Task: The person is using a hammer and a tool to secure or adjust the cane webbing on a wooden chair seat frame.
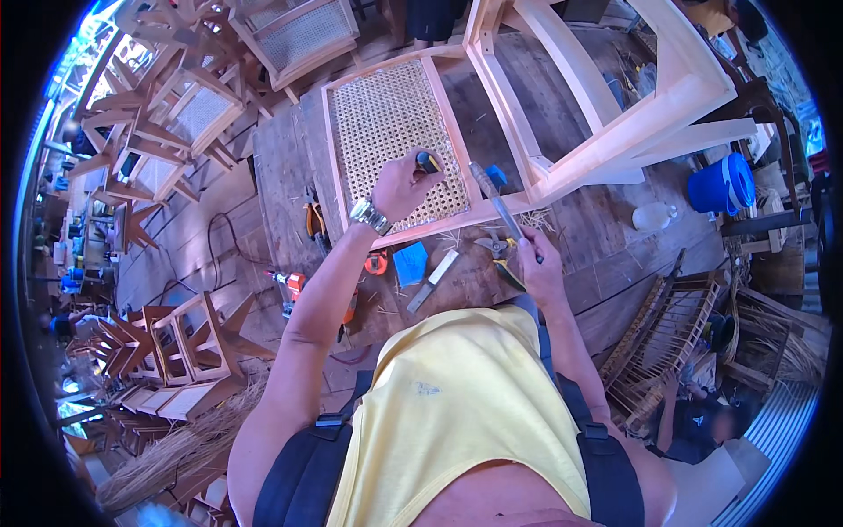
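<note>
A pale wooden chair frame [492, 211] lies in front of me, with a woven cane panel [382, 110] stretched in one section. Over the panel's near right part, my left hand [406, 186], wearing a metal watch, is closed around a black-and-yellow tool handle [428, 162]; its working end is hidden. My right hand [540, 268] grips a long grey rod-like tool [497, 200], whose far end reaches over the frame's near rail beside the left hand. Pincers [499, 248] lie near the right hand. A blue sheet [409, 263], an orange tape measure [376, 263] and a flat metal-bladed tool [433, 281] lie nearer me.
Orange-handled pliers [314, 221] and an orange power drill [291, 285] lie left. A blue bucket [720, 184] and a plastic bottle [654, 216] stand right. Wooden chairs [198, 119] crowd the left side. Another person [702, 426] is at lower right, near a slatted cane piece [667, 338].
</note>
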Tool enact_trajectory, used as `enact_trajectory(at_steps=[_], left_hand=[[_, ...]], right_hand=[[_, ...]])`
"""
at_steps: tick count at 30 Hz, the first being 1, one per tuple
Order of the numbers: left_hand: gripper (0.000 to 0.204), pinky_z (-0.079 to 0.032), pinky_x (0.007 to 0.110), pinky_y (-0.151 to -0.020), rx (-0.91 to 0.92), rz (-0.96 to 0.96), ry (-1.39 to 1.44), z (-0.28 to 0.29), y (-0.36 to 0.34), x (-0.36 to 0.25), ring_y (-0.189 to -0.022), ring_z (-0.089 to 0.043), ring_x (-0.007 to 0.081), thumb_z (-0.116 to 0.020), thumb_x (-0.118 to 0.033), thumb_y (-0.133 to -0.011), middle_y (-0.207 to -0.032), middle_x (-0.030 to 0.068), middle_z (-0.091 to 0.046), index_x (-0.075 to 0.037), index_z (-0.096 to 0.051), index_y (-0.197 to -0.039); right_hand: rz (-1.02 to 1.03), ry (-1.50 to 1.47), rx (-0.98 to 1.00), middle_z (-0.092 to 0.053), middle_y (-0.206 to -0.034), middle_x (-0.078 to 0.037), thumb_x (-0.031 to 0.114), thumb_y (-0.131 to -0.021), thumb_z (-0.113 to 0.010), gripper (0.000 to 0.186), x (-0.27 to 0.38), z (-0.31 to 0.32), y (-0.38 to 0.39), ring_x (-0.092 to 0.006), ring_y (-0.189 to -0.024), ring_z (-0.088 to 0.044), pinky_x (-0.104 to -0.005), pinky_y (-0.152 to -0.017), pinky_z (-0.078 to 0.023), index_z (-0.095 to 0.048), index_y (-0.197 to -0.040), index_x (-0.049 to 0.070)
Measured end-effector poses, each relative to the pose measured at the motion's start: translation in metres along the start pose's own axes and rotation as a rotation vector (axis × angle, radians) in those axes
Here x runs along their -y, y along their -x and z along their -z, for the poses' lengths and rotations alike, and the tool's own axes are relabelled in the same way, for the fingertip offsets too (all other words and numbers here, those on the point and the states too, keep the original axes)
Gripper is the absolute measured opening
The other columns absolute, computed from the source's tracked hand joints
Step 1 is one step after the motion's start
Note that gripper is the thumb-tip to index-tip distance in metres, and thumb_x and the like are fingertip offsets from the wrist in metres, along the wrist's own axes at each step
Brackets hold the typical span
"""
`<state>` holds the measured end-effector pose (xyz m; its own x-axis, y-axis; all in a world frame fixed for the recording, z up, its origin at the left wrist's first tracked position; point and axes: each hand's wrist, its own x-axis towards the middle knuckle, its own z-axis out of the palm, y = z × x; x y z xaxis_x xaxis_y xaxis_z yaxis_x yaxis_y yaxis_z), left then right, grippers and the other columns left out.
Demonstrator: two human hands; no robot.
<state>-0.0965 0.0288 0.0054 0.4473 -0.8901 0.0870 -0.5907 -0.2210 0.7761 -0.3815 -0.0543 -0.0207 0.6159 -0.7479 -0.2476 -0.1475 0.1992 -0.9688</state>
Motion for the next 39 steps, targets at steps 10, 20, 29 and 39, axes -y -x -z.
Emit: enact_trajectory(at_steps=[10, 20, 29, 39], left_hand=[[0.022, -0.051, 0.033, -0.057, 0.002, -0.040, 0.063, -0.008, 0.013, 0.006, -0.061, -0.067, 0.0204, -0.073, -0.017, -0.088, -0.069, 0.0093, -0.068, -0.007, -0.064, -0.105], [0.021, -0.051, 0.028, -0.061, 0.049, 0.014, 0.015, -0.010, 0.017, -0.005, -0.065, -0.067, 0.0148, -0.074, -0.014, -0.088, -0.078, 0.0071, -0.070, -0.007, -0.066, -0.105], [0.019, -0.050, 0.026, -0.063, -0.178, 0.195, 0.100, 0.012, 0.017, 0.017, -0.070, -0.064, 0.0061, -0.073, -0.015, -0.090, -0.084, 0.0018, -0.072, -0.007, -0.068, -0.106], [0.022, -0.056, 0.032, -0.066, -0.204, 0.045, 0.138, 0.004, 0.015, -0.004, -0.072, -0.072, 0.0218, -0.073, -0.016, -0.088, -0.081, 0.0112, -0.072, -0.006, -0.063, -0.105]], right_hand=[[-0.047, 0.089, 0.179, -0.057, -0.089, 0.003, 0.010, -0.102, -0.053, 0.027, -0.005, 0.005, 0.006, -0.0030, -0.075, -0.049, -0.0199, -0.065, -0.041, -0.059, -0.126, 0.000], [0.055, 0.106, 0.035, -0.048, -0.070, 0.007, 0.011, -0.103, -0.051, 0.027, -0.022, 0.009, 0.013, 0.0003, -0.056, -0.040, -0.0181, -0.048, -0.032, -0.057, -0.127, 0.000], [-0.071, 0.037, 0.021, -0.062, -0.098, 0.000, 0.011, -0.101, -0.055, 0.031, -0.016, 0.025, 0.024, -0.0040, -0.083, -0.055, -0.0205, -0.072, -0.045, -0.057, -0.129, -0.003], [0.098, 0.376, 0.368, -0.059, -0.084, 0.002, 0.011, -0.096, -0.062, 0.032, -0.002, -0.016, 0.013, -0.0042, -0.072, -0.048, -0.0232, -0.063, -0.043, -0.061, -0.127, 0.001]])
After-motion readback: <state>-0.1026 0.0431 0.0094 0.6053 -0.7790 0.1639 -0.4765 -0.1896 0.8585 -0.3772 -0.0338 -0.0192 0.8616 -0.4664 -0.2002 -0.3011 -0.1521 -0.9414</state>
